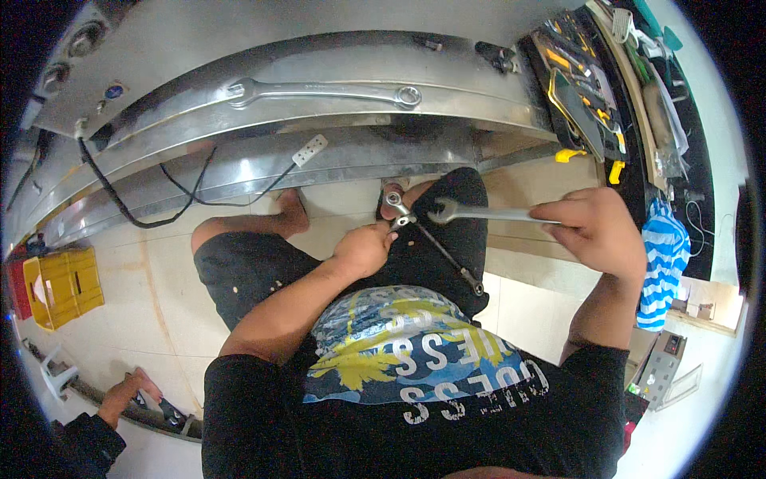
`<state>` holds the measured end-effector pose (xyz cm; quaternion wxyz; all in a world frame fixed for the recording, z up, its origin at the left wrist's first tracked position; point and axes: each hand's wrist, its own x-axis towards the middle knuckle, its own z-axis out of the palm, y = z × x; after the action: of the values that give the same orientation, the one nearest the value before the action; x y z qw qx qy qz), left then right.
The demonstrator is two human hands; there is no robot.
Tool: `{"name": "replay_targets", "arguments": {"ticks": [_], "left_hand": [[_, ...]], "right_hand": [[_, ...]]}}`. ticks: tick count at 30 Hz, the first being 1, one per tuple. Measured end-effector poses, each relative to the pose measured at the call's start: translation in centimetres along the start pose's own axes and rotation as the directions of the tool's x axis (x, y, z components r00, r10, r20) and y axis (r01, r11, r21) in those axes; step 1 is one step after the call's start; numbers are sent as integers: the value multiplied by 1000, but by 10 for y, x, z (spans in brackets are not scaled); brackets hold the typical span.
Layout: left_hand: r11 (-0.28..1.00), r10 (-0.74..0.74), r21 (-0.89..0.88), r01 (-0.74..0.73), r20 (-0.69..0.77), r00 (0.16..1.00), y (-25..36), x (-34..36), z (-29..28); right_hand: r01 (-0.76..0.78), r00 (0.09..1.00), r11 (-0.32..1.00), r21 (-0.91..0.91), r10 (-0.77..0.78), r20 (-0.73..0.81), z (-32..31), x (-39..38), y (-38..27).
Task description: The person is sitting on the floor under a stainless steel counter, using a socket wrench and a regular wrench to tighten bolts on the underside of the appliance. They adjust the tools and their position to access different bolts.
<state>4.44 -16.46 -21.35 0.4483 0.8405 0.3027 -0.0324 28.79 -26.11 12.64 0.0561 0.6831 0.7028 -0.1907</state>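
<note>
My left hand (pixel 365 251) is closed around one end of a thin dark metal rod with ring-shaped ends (pixel 440 247). It lies above my black shorts, its far ring end pointing down to the right. In my right hand (pixel 592 230), a silver wrench (pixel 495 214) is pinched between thumb and fingers near its right end. Its open jaw points left, close to the rod's upper joint; contact between them cannot be made out. A larger combination wrench (pixel 327 91) rests on the steel ledge in front of me.
A white power strip (pixel 309 150) with a dark cable hangs by the steel bench (pixel 279 60). Yellow-handled tools (pixel 568 60) fill a tray at right, above a blue striped cloth (pixel 664 263). A yellow crate (pixel 65 286) stands left. Another person's hand (pixel 144 385) shows lower left.
</note>
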Motion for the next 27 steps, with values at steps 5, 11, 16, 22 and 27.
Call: {"name": "replay_targets", "arguments": {"ticks": [5, 11, 16, 22, 27], "left_hand": [[999, 24, 37, -25, 26, 999, 15, -4, -14], [999, 34, 29, -33, -31, 999, 10, -10, -6], [994, 103, 45, -99, -108, 989, 6, -13, -8], [992, 129, 20, -128, -96, 987, -5, -5, 2], [995, 95, 19, -95, -40, 995, 3, -1, -4]], "right_hand": [[-15, 828, 986, 164, 104, -551, 18, 24, -10], [-7, 784, 996, 88, 60, -618, 41, 116, 7], [-63, 744, 996, -59, 8, -668, 49, 138, 16], [-46, 499, 984, -169, -124, -858, 96, 83, 13], [-210, 866, 895, 394, 357, -350, 239, 22, 20]]}}
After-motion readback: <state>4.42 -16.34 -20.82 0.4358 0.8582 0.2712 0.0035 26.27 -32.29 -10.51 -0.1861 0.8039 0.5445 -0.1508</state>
